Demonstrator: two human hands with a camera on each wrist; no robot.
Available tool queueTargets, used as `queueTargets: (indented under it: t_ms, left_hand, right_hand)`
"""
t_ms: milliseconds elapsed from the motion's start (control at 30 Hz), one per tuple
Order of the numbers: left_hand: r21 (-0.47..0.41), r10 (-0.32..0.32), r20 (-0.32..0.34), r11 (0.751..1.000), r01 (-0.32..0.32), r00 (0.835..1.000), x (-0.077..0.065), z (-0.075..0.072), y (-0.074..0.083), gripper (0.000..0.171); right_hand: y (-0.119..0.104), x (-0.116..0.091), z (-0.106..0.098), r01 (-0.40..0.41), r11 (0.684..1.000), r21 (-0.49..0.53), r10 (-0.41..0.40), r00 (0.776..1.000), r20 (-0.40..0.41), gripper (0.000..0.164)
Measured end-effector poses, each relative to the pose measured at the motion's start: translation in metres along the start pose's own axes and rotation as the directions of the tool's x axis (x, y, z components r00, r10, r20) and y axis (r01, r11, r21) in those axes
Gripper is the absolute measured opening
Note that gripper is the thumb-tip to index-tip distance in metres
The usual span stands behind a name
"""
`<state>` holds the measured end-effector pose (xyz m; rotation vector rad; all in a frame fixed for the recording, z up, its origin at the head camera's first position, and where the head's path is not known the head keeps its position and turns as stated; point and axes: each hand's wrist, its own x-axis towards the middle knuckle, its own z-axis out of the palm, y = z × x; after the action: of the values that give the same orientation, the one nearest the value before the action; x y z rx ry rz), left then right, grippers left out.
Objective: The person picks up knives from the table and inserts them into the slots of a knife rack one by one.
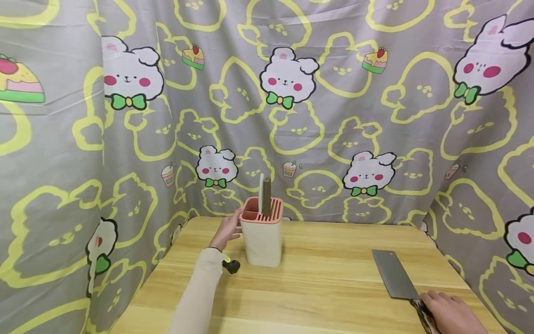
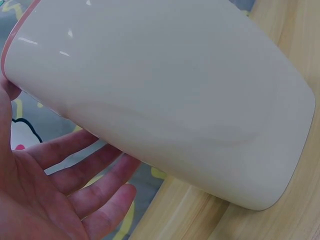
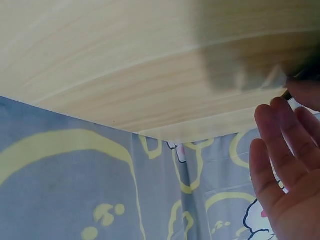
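A cream knife block [image 1: 262, 243] with a pink slotted top stands upright on the table. My left hand [image 1: 228, 228] touches its left side. The left wrist view shows that hand [image 2: 85, 185] with fingers spread and nearly straight against the cream wall, the thumb near the pink rim. A white handle [image 1: 261, 192] and a dark grey-brown handle [image 1: 267, 197] stick up from the slots. On the right, my right hand [image 1: 452, 313] holds the dark patterned handle of a cleaver [image 1: 396, 274]. In the right wrist view, the hand [image 3: 292, 165] has thumb and fingertips at a dark handle, mostly out of frame.
The wooden table [image 1: 325, 287] reaches back to a grey patterned curtain [image 1: 325, 134], which also hangs along both sides. A small black object [image 1: 232, 266] shows at my left wrist, in front of the knife block. The cleaver's broad blade points away and to the left.
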<state>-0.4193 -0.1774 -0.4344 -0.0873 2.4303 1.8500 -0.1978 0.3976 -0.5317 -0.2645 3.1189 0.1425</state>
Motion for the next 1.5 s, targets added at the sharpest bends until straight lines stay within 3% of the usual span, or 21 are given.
queueTargets:
  t_ms: [300, 467, 600, 700, 767, 900, 967, 1133, 1367, 1500]
  left_hand:
    - [0.009, 0.02, -0.001, 1.0, -0.02, 1.0, 0.001, 0.0, -0.002, 0.077]
    - [0.009, 0.019, -0.001, 1.0, -0.019, 1.0, 0.0, 0.0, -0.001, 0.075]
    - [0.006, 0.014, -0.001, 1.0, -0.014, 1.0, 0.0, 0.0, -0.002, 0.075]
    - [-0.002, 0.006, 0.0, 1.0, -0.006, 1.0, 0.0, 0.0, -0.002, 0.073]
    - [-0.001, 0.003, 0.003, 1.0, -0.003, 1.0, 0.0, 0.0, -0.002, 0.073]
    - [-0.001, 0.002, 0.003, 1.0, -0.002, 1.0, 0.0, 0.0, -0.001, 0.076]
    - [-0.006, 0.001, 0.001, 1.0, -0.001, 1.0, 0.001, 0.0, -0.001, 0.076]
    - [0.0, 0.01, -0.007, 1.0, -0.01, 1.0, 0.002, 0.0, 0.001, 0.075]
    - [0.009, 0.006, 0.009, 1.0, -0.006, 1.0, 0.0, 0.0, 0.002, 0.08]
    - [0.01, 0.0, 0.009, 1.0, 0.0, 1.0, -0.001, 0.001, 0.002, 0.084]
  right_hand:
    - [-0.004, -0.004, -0.008, 0.085, 0.996, -0.026, -0.085, 0.996, -0.011, 0.043]
    - [-0.003, -0.007, -0.008, 0.177, 0.982, -0.066, -0.181, 0.981, -0.065, 0.075]
    - [-0.003, -0.007, -0.008, 0.213, 0.974, -0.076, -0.219, 0.973, -0.069, 0.079]
    - [-0.004, -0.007, -0.009, 0.26, 0.96, -0.099, -0.268, 0.961, -0.072, 0.064]
    - [-0.005, -0.007, -0.008, 0.306, 0.943, -0.128, -0.322, 0.938, -0.132, 0.058]
    - [-0.009, -0.008, -0.002, 0.384, 0.896, -0.224, -0.441, 0.836, -0.328, 0.055]
    - [-0.012, -0.008, 0.0, 0.402, 0.878, -0.261, -0.477, 0.791, -0.383, 0.056]
    - [-0.018, -0.004, 0.0, 0.431, 0.85, -0.303, -0.522, 0.767, -0.372, 0.056]
    - [-0.026, 0.003, 0.001, 0.508, 0.785, -0.356, -0.618, 0.684, -0.388, 0.039]
    - [-0.033, 0.005, 0.0, 0.524, 0.765, -0.375, -0.643, 0.662, -0.386, 0.031]
